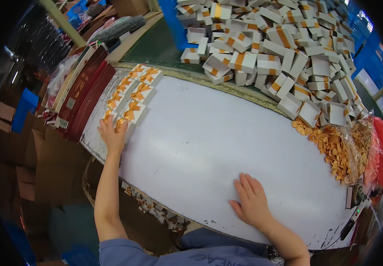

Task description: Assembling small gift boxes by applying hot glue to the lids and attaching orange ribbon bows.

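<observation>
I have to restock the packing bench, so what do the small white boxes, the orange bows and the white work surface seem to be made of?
The small white boxes look like matte paperboard: crisp folded edges, no shine. The orange bows seem to be satin-like ribbon, though they are too small to be sure. The white work surface looks like a smooth, slightly glossy board, possibly laminate or coated sheet. The left hand touches the bowed boxes; the right hand rests flat on the surface.

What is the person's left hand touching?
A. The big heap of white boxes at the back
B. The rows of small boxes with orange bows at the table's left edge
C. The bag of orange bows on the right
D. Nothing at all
B. The left hand rests on the near end of the rows of small boxes with orange bows, while the right hand lies flat on the bare white table.
</observation>
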Tool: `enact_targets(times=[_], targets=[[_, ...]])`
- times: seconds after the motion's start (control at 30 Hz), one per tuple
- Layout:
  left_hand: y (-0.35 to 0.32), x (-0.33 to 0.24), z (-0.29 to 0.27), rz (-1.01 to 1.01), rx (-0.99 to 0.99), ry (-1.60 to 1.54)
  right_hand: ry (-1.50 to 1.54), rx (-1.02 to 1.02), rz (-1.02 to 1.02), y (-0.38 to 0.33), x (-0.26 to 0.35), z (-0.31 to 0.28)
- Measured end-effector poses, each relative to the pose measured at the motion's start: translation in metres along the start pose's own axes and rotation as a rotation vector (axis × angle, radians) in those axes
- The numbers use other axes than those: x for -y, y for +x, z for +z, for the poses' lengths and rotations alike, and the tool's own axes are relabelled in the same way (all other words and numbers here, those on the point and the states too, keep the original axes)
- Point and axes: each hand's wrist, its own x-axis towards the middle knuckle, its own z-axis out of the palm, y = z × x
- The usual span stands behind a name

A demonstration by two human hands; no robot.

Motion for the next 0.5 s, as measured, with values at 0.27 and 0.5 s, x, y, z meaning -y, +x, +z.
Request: enact_targets(times=[0.27, 0.5], targets=[[0.052, -0.2, 0.059, 0.6, 0.322, -0.388, 0.075, 0.036, -0.011, -0.002, -0.007, -0.004], [0.161, -0.246, 0.175, -0.043, 0.477, -0.931, 0.267, 0.038, 0.008, 0.0, -0.01, -0.006]])
